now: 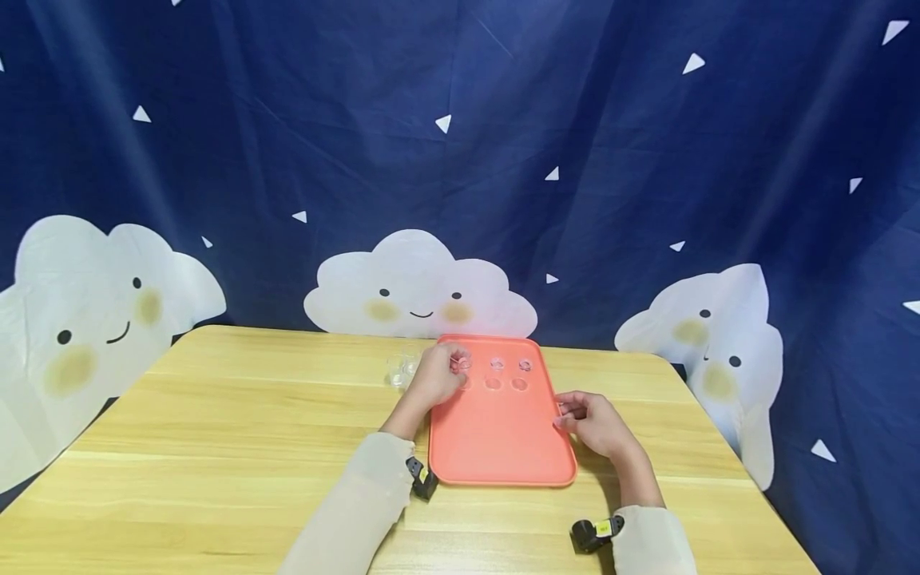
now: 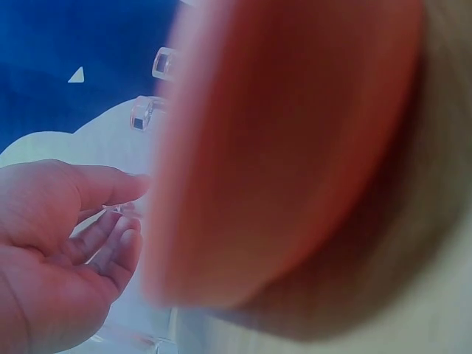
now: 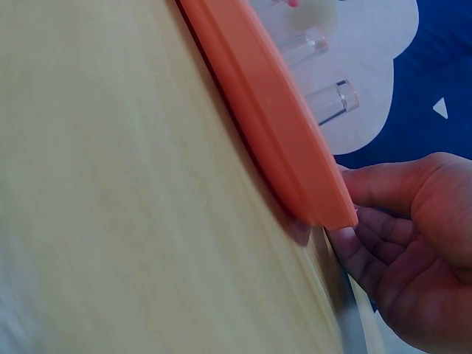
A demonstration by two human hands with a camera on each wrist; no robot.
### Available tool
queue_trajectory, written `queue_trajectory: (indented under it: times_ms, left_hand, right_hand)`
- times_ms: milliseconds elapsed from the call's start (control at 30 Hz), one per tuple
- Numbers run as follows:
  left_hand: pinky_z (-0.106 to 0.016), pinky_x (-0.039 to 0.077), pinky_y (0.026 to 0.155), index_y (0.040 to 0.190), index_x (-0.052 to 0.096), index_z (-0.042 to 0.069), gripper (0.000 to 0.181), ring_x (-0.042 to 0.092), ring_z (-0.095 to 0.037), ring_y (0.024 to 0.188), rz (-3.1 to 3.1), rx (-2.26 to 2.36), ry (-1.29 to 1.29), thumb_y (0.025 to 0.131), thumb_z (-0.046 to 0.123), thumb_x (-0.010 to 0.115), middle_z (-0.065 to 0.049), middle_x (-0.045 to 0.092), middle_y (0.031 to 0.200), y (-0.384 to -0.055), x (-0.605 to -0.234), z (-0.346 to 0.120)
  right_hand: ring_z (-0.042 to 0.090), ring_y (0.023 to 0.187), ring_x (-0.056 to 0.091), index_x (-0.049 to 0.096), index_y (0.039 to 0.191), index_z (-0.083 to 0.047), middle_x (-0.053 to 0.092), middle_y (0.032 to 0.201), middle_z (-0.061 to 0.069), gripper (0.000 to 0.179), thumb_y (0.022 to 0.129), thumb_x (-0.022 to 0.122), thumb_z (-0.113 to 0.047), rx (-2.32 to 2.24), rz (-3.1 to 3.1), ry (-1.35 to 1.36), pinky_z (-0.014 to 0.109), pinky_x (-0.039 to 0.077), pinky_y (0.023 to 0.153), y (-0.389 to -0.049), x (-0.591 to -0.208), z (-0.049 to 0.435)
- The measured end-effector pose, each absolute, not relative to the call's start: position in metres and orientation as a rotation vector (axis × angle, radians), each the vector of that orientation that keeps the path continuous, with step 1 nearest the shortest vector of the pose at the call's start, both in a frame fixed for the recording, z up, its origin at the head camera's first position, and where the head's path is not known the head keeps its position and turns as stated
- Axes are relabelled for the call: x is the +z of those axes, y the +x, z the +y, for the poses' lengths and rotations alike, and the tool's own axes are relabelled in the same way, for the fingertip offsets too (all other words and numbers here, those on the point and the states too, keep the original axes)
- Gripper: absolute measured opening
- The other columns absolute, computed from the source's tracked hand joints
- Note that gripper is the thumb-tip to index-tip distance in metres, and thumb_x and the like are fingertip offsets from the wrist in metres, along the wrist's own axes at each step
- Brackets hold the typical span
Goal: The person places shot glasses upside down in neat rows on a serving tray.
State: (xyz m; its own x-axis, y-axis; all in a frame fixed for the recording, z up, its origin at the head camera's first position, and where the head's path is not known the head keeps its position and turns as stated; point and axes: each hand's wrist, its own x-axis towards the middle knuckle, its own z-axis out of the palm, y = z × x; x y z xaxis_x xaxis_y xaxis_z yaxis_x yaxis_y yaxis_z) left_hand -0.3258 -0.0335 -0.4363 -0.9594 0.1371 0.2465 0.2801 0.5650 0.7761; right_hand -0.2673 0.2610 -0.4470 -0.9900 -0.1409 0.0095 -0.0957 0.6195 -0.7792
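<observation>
A coral-coloured tray [image 1: 503,447] lies on the wooden table with several small clear cups standing in two rows on its far half. My left hand [image 1: 437,377] reaches over the tray's left rim and holds a clear cup [image 1: 463,364] between thumb and fingers, at the left end of the back row. Its fingers partly cover that cup in the left wrist view. At the tray's right rim, my right hand [image 1: 598,423] pinches the edge, thumb on top and fingers below, as the right wrist view shows. Two cups [image 3: 341,102] rise above the rim there.
More clear cups [image 1: 398,372] stand on the table [image 1: 251,447] just left of the tray, beside my left wrist. A dark blue curtain [image 1: 446,176] with white clouds hangs behind the table's far edge. Each wrist wears a small black camera [image 1: 593,535].
</observation>
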Motion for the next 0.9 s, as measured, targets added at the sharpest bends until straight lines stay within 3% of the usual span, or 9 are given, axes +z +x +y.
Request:
queue_trajectory:
  times_ms: [433, 633, 900]
  left_hand:
    - [-0.032, 0.055, 0.084, 0.126, 0.067, -0.002, 0.044, 0.061, -0.020, 0.093, -2.674, -1.327, -0.347, 0.082, -0.009, 0.073, -0.011, 0.067, 0.111, -0.322, -0.428, -0.033]
    - [-0.040, 0.054, 0.094, 0.128, 0.066, -0.001, 0.040, 0.063, -0.028, 0.107, -2.635, -1.360, -0.379, 0.089, 0.000, 0.075, -0.015, 0.067, 0.122, -0.319, -0.410, -0.041]
    - [-0.040, 0.055, 0.094, 0.127, 0.069, 0.001, 0.041, 0.065, -0.032, 0.108, -2.546, -1.427, -0.383, 0.086, -0.002, 0.076, -0.017, 0.069, 0.121, -0.319, -0.393, -0.064]
  right_hand:
    - [0.021, 0.089, 0.063, 0.065, 0.128, 0.005, 0.069, 0.099, 0.008, 0.037, 0.091, 0.070, 0.003, -1.330, 2.777, -0.196, 0.030, 0.054, 0.076, -0.269, -0.447, 0.261]
    - [0.022, 0.090, 0.063, 0.065, 0.128, 0.005, 0.069, 0.100, 0.008, 0.038, 0.091, 0.070, 0.002, -1.322, 2.782, -0.196, 0.030, 0.053, 0.076, -0.269, -0.447, 0.261]
    - [0.022, 0.090, 0.062, 0.065, 0.129, 0.005, 0.069, 0.101, 0.008, 0.038, 0.092, 0.070, 0.002, -1.318, 2.785, -0.189, 0.030, 0.054, 0.076, -0.267, -0.446, 0.261]
